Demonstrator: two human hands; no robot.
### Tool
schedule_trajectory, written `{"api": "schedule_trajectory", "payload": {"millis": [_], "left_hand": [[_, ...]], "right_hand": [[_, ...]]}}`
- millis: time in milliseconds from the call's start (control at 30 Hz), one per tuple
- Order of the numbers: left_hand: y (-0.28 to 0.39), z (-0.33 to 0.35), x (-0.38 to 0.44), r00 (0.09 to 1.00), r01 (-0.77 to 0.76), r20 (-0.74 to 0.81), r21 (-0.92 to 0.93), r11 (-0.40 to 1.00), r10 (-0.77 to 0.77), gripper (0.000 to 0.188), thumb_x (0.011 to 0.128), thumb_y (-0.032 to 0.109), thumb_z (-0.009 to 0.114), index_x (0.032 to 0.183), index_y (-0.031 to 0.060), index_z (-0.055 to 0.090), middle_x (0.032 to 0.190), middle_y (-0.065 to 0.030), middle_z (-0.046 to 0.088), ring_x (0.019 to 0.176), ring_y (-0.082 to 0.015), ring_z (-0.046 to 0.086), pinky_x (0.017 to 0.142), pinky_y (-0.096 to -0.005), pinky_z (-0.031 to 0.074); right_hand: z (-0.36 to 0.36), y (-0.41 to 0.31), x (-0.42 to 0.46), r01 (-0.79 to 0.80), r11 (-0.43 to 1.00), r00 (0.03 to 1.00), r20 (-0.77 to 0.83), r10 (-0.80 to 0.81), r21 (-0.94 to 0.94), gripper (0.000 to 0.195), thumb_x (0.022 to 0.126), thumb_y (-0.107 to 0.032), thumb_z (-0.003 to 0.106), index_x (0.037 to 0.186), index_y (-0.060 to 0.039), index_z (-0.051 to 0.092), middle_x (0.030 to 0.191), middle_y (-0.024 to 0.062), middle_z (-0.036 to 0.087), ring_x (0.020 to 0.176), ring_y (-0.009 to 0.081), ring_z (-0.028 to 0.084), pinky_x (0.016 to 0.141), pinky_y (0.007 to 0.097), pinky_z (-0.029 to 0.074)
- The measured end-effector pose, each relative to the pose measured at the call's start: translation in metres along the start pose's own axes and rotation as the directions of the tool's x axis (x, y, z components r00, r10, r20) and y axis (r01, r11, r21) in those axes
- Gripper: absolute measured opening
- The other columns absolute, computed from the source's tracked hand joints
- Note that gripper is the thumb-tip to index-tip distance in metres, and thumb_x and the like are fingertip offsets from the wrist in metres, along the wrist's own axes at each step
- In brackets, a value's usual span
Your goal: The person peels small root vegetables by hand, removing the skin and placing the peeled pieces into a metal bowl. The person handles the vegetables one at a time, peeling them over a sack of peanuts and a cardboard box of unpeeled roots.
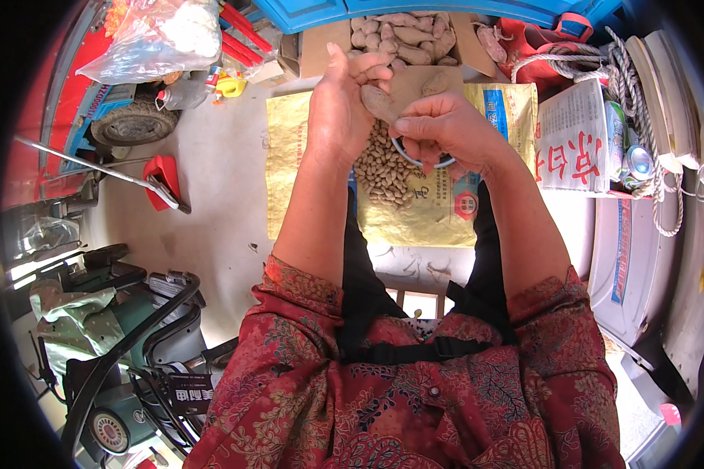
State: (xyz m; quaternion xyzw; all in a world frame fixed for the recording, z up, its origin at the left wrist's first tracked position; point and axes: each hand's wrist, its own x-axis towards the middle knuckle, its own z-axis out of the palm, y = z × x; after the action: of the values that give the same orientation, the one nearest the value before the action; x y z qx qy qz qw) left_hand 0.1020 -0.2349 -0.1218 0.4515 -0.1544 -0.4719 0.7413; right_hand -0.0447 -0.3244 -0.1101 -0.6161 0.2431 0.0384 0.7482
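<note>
Between my hands is a small sweet potato with dusty, pale reddish skin. The thumb and fingers of my right hand pinch its lower end. My left hand is beside its upper end, thumb raised and fingers spread; whether it touches the tuber is hard to see. Below them, a heap of unshelled peanuts lies on a yellow printed sack. A round, blue-rimmed bowl sits partly hidden under my right hand. Past my hands, a cardboard box holds many sweet potatoes.
To the left are a red dustpan, a wheel and a plastic jug. A green vehicle stands at lower left. On the right, coiled rope hangs by a printed carton. Blue panels edge the top.
</note>
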Motion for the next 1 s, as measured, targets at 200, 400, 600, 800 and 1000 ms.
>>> {"api": "schedule_trajectory", "payload": {"millis": [200,400,600,800,1000], "left_hand": [[0.002,0.007,-0.003,0.997,-0.062,0.042,0.013,0.998,0.062,0.053,0.099,0.041,0.025,0.107,-0.0021,0.055,0.098,-0.0139,0.059,0.09,-0.0199,0.053,0.08,-0.0346,0.041],[0.005,0.003,-0.005,0.995,-0.062,0.087,0.125,0.99,0.052,0.039,0.098,0.026,0.036,0.111,-0.0075,0.053,0.103,-0.0188,0.06,0.096,-0.0257,0.058,0.082,-0.0364,0.047],[0.006,0.005,-0.01,0.992,-0.096,0.098,0.24,0.966,0.075,0.028,0.084,0.0,0.057,0.113,-0.0031,0.057,0.1,-0.0151,0.064,0.089,-0.0198,0.062,0.076,-0.0338,0.053],[0.0,0.007,-0.009,0.984,-0.169,0.116,0.353,0.92,0.136,0.037,0.078,-0.007,0.06,0.115,-0.0036,0.056,0.099,-0.0136,0.065,0.084,-0.0185,0.064,0.074,-0.0311,0.055],[0.005,0.008,-0.012,0.979,-0.184,0.151,0.386,0.904,0.135,0.039,0.077,-0.01,0.06,0.115,-0.0029,0.056,0.097,-0.0116,0.065,0.085,-0.0161,0.063,0.074,-0.0285,0.053]], "right_hand": [[0.002,0.001,0.003,0.073,0.995,0.952,-0.294,-0.091,-0.071,0.015,0.082,-0.019,0.064,0.081,-0.0035,0.064,0.06,0.0001,0.056,0.048,0.0066,0.05,0.042,0.0215,0.038],[0.002,0.012,0.008,0.291,0.932,0.863,-0.361,-0.353,-0.216,0.013,0.081,-0.014,0.065,0.08,-0.0012,0.064,0.062,0.0009,0.057,0.051,0.0064,0.052,0.045,0.0212,0.042],[0.002,0.018,0.013,0.331,0.897,0.778,-0.454,-0.435,-0.293,0.014,0.074,-0.012,0.066,0.072,0.002,0.062,0.058,0.0055,0.059,0.053,0.0092,0.053,0.05,0.0263,0.041],[0.004,0.021,0.013,0.344,0.805,0.689,-0.452,-0.567,-0.484,0.013,0.079,-0.011,0.067,0.079,0.0009,0.062,0.065,0.0015,0.059,0.054,0.0047,0.05,0.046,0.022,0.041],[0.004,0.019,0.012,0.391,0.844,0.698,-0.48,-0.532,-0.367,0.016,0.074,-0.011,0.066,0.084,0.0008,0.064,0.062,0.0066,0.061,0.061,0.0085,0.057,0.054,0.0256,0.045]]}}
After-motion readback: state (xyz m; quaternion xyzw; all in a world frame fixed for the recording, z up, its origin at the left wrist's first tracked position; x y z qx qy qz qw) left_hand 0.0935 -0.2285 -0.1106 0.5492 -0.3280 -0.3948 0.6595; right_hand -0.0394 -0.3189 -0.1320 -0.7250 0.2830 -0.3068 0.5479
